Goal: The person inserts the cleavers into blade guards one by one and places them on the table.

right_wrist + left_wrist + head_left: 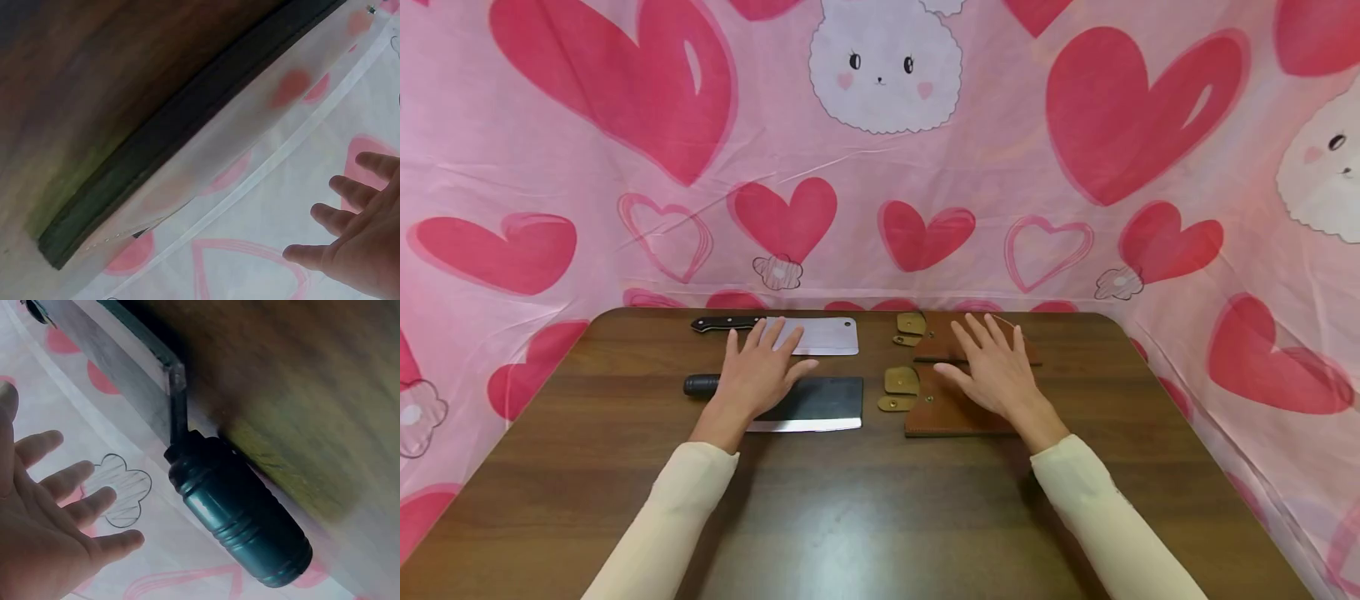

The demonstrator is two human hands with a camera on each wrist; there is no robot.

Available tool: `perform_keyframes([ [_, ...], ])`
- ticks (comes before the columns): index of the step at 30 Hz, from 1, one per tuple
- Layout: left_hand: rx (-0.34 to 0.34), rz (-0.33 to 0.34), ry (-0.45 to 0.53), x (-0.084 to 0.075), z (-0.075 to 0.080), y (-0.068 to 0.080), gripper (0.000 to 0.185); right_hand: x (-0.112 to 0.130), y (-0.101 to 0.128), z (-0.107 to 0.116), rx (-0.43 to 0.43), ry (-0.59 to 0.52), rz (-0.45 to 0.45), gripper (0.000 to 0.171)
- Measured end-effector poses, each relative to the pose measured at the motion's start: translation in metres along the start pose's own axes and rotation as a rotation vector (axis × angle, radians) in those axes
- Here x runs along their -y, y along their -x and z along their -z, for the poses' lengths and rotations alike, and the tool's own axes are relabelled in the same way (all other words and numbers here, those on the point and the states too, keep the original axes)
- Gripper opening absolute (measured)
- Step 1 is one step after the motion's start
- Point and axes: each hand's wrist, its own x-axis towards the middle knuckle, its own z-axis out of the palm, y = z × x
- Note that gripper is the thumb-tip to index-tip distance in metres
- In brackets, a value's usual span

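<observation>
Start of the sheathing step, I'd say: left hand (758, 372) lies flat, fingers spread, gripping nothing, over dark-bladed cleaver w/ black ribbed handle (820, 402). Right hand (995, 369), likewise flat & empty, rests on brown leather sheath (942, 414) just beside it. Next move prob. calls for gripping the handle.

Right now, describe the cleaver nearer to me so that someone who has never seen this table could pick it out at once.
On the brown table, look under the left hand, where two cleavers lie one behind the other. The near cleaver has a dark blade with a bright edge and a round black handle; the far cleaver is plain silver with a slimmer handle.
</observation>
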Motion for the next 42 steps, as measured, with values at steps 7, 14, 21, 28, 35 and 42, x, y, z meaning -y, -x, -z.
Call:
perform_keyframes([
  [7, -0.011, 0.002, 0.020, 0.007, 0.000, 0.002, 0.071, -0.007, 0.002, -0.001, -0.019, -0.013, 0.012, 0.087],
  [14, -0.012, -0.028, 0.107, 0.017, -0.004, 0.004, 0.074, -0.013, 0.007, -0.003, -0.022, -0.047, 0.052, 0.092],
  [21, 0.044, -0.030, 0.170, 0.024, -0.007, 0.006, 0.077, -0.018, 0.009, -0.002, 0.005, -0.062, 0.086, 0.093],
  [28, 0.051, -0.019, 0.173, 0.028, -0.004, 0.009, 0.078, -0.022, 0.012, -0.003, 0.065, -0.106, 0.121, 0.091],
  [35, 0.120, -0.016, 0.316, 0.037, -0.001, 0.012, 0.075, -0.028, 0.016, -0.003, 0.142, -0.191, 0.130, 0.092],
  [42, 0.175, -0.002, 0.445, 0.051, -0.002, 0.012, 0.070, -0.033, 0.018, -0.004, 0.209, -0.227, 0.166, 0.096],
])
